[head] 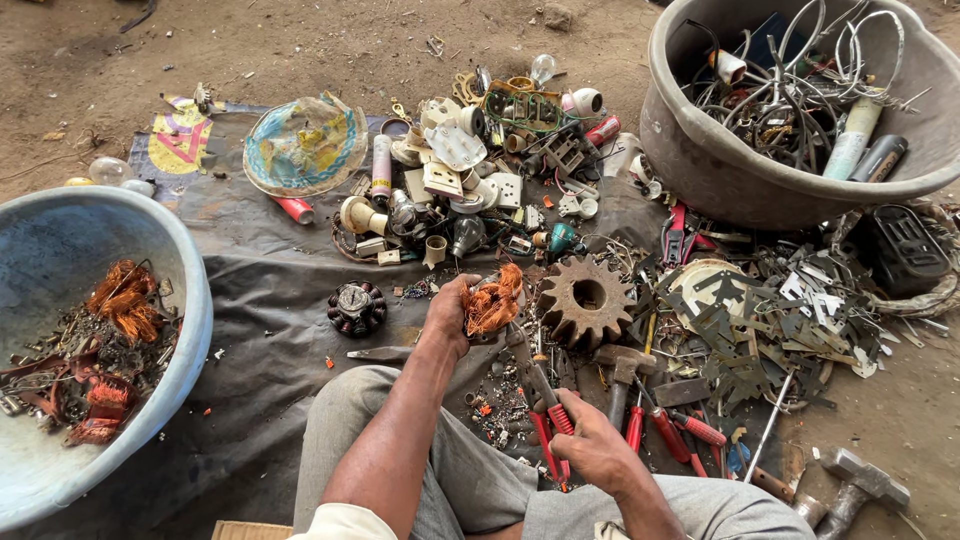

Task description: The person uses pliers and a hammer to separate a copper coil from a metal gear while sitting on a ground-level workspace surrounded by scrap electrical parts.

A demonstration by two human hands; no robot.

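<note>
- The left hand (452,312) is clamped around a tangle of copper wire (494,300), held just above the dark tarp (270,290) and close beside a rusty gear (586,300)
- The right hand (590,450) has its fingers wrapped shut on the red handles of a pair of pliers (543,410), whose nose points up into the underside of the copper bundle — the winding looks only partly pulled free, judging by the metal piece it clings to
- Done so far, as it appears: the blue basin (190,330) on the left already holds several orange copper bundles (125,300) among dark stripped metal scraps, filling only its bottom
- Left to do, as it appears: a broad heap of mixed scrap (480,170) — bulbs, sockets, switch plates, small tubes — lies unsorted on the tarp, and a small round motor core (356,307) sits near the left hand
- The grey tub (700,150) at upper right holds tangled wire, cable and a few cylinders
- Flat metal stampings (770,310) are piled to the right of the gear; spare red-handled pliers (680,430) and two hammers (850,490) lie by the right knee
</note>
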